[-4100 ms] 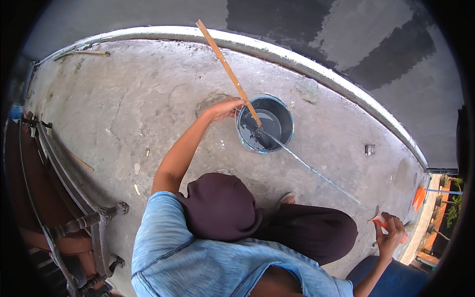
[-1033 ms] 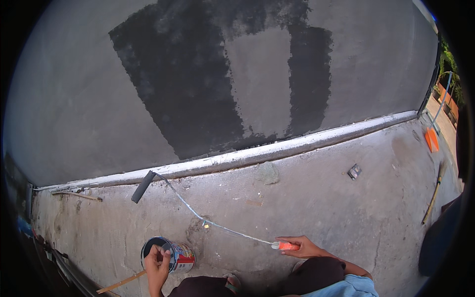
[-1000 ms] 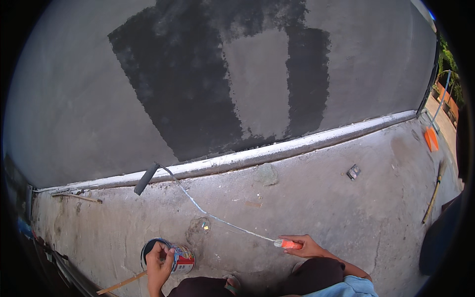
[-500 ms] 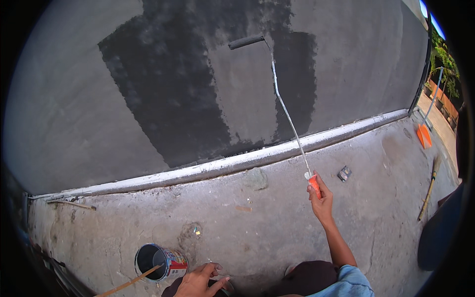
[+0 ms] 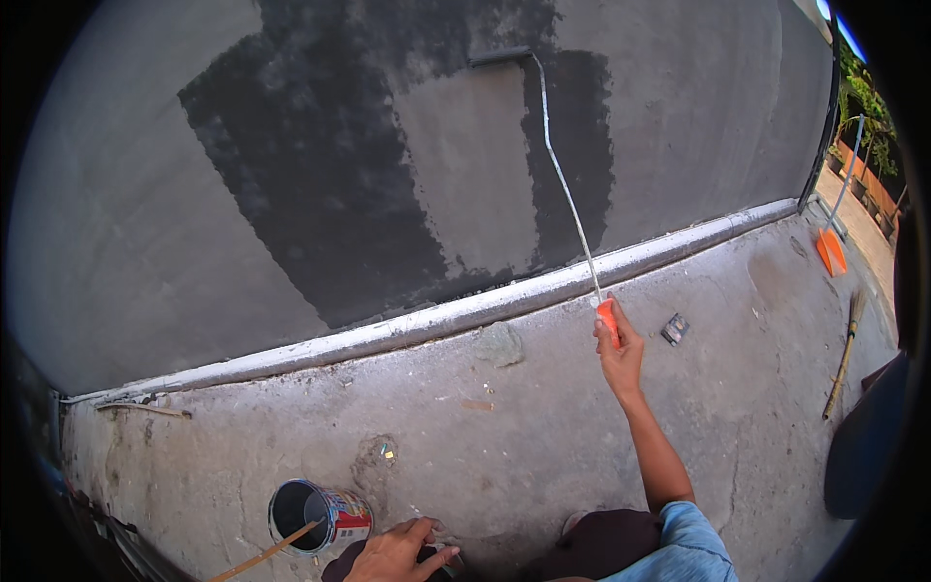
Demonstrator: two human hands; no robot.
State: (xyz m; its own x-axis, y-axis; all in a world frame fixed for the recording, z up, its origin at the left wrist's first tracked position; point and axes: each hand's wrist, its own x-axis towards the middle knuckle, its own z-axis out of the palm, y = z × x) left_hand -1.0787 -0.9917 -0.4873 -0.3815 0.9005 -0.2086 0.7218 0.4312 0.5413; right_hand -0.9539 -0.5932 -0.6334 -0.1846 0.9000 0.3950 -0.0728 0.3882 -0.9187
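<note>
My right hand (image 5: 623,357) is closed round the orange handle of a paint roller (image 5: 564,182), its arm stretched forward. The roller's long, bent, paint-spattered rod reaches up to a dark grey sleeve, which lies against the grey wall (image 5: 470,145). Around the sleeve are wet-looking dark patches, with a lighter unpainted strip below it. My left hand (image 5: 400,553) rests on my dark-clothed knee, fingers loosely apart and holding nothing. Just left of it stands an open paint can (image 5: 351,516) with dark paint inside and a wooden stick (image 5: 267,553) leaning out.
A white-splashed ledge (image 5: 427,330) runs along the wall's foot. On the concrete floor lie a small box (image 5: 675,329), a flat stone-like lump (image 5: 499,344) and a thin stick (image 5: 145,408). At the right are an orange dustpan (image 5: 830,252), a broom (image 5: 844,359) and a dark blue rounded object (image 5: 868,446).
My right hand has pushed the roller higher up the wall, the sleeve shifting slightly right. The left hand stays on the knee; the view has tilted slightly.
</note>
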